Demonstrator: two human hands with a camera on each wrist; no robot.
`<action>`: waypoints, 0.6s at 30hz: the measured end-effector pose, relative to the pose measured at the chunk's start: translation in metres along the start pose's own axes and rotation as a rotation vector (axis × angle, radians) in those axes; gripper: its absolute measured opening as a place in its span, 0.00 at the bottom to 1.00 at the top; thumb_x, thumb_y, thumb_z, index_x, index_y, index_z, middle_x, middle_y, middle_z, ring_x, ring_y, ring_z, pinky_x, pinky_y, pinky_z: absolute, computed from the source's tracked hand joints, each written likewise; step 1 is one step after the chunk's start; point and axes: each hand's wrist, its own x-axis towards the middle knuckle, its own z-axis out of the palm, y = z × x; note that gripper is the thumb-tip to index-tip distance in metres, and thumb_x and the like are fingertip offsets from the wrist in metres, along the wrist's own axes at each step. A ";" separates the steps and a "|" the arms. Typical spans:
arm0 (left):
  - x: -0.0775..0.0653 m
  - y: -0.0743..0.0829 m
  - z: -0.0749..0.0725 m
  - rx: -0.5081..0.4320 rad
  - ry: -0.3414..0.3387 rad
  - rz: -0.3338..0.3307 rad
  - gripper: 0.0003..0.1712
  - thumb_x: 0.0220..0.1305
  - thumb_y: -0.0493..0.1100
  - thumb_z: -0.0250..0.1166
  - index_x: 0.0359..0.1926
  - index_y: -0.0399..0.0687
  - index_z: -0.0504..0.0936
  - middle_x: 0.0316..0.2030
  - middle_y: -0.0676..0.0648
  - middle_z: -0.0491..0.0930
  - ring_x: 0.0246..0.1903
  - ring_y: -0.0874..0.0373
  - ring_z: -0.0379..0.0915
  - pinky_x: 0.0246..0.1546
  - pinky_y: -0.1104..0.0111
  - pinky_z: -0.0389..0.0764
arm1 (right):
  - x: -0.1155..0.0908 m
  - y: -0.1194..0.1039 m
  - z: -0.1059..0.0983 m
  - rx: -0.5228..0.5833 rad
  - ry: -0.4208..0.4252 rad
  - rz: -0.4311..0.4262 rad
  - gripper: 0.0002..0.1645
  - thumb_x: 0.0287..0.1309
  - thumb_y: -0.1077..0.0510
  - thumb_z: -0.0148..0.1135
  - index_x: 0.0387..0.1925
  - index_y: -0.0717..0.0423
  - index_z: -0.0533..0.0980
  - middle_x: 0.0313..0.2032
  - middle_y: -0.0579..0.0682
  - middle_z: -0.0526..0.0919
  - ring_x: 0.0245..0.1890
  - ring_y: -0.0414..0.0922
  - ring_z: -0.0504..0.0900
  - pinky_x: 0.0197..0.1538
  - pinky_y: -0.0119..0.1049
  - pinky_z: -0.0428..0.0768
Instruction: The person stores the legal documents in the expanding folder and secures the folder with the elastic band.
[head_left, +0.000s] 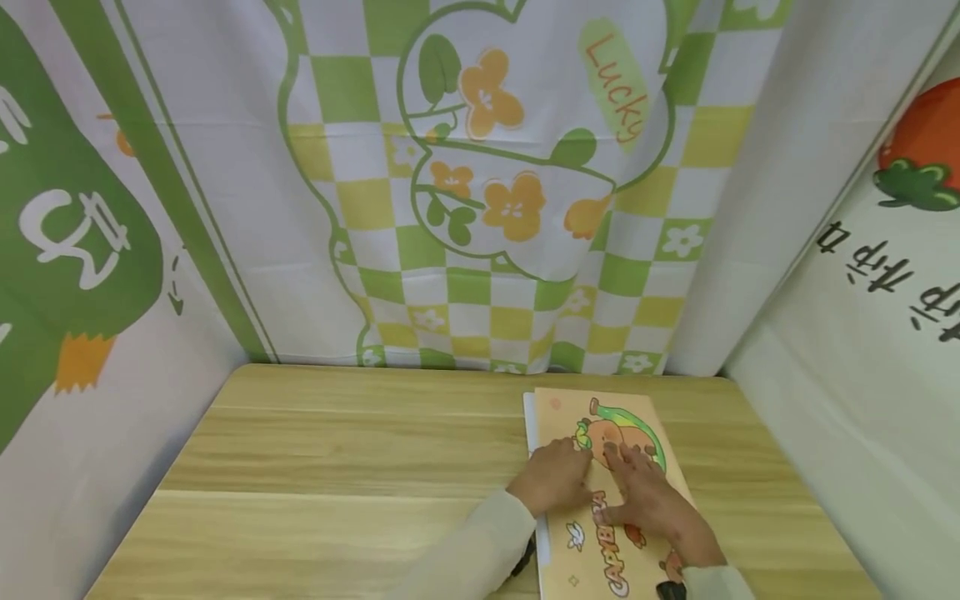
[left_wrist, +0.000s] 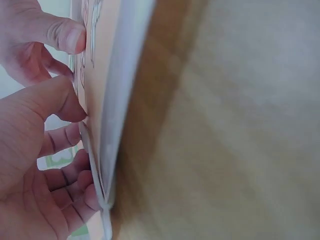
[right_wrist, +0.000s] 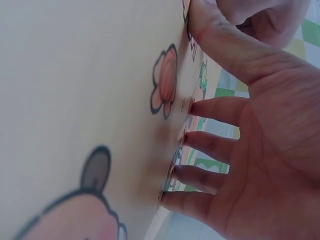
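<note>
A peach-coloured booklet (head_left: 566,575) lies flat on the table, its cover printed with cartoon capybaras and the lettering "CAPYBARA". White layers (left_wrist: 116,100) show along its left side. My left hand (head_left: 553,477) is at the left part of the cover with curled fingers. In the left wrist view its thumb and forefinger meet in a pinch at the cover; what exactly lies between the tips is hard to see. On the right half of the cover my right hand (head_left: 651,500) rests with fingers spread, its fingertips (right_wrist: 192,109) pressing the surface.
The wooden table (head_left: 337,467) extends to the left of the booklet, with a strip of it on the right. A checked green and yellow curtain (head_left: 480,292) hangs behind its back edge. Printed cloth walls (head_left: 847,350) stand at both sides.
</note>
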 end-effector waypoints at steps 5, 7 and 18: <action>-0.003 -0.003 0.002 -0.028 0.017 0.018 0.19 0.62 0.50 0.72 0.53 0.56 0.83 0.43 0.52 0.78 0.41 0.60 0.74 0.38 0.67 0.78 | 0.000 0.002 -0.003 -0.016 -0.009 0.018 0.70 0.45 0.39 0.81 0.78 0.68 0.54 0.74 0.77 0.49 0.71 0.81 0.44 0.64 0.79 0.51; -0.005 -0.004 0.001 -0.058 0.012 0.026 0.17 0.61 0.49 0.72 0.51 0.57 0.82 0.40 0.54 0.76 0.38 0.61 0.71 0.34 0.68 0.76 | 0.001 0.003 -0.003 -0.026 -0.014 0.028 0.71 0.45 0.37 0.81 0.78 0.67 0.54 0.74 0.76 0.50 0.71 0.80 0.45 0.63 0.79 0.53; -0.018 -0.021 -0.017 -0.015 0.001 0.078 0.16 0.70 0.49 0.65 0.57 0.58 0.84 0.47 0.54 0.77 0.35 0.62 0.72 0.27 0.70 0.75 | 0.000 0.005 -0.017 -0.071 0.029 -0.029 0.70 0.42 0.39 0.84 0.75 0.71 0.57 0.70 0.77 0.59 0.69 0.81 0.52 0.65 0.76 0.55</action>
